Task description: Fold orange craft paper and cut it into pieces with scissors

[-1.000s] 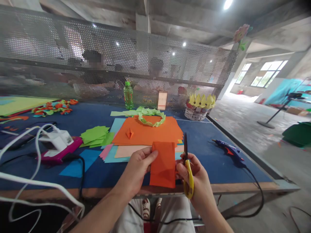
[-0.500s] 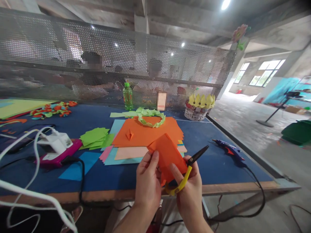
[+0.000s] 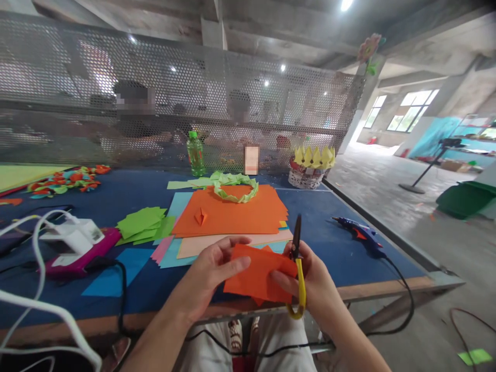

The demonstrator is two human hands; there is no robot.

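Orange paper pieces are held just over the table's front edge, one lying across another. At their left side my left hand is closed, thumb on top and fingers partly hidden behind. My right hand pinches the right end and also keeps yellow-handled scissors against it, black blades pointing up. Beyond the hands lies a stack of orange sheets bearing a small folded orange piece. A ring of folded light-green paper rests on the stack's far edge.
Green paper squares, a blue sheet and a magenta power strip with white plugs lie left. A blue glue gun is at right. A green bottle and a basket stand by the perforated screen.
The orange paper has turned from upright to nearly level and been lowered slightly. My left hand has moved left, and the scissors have swung from slanting right to upright.
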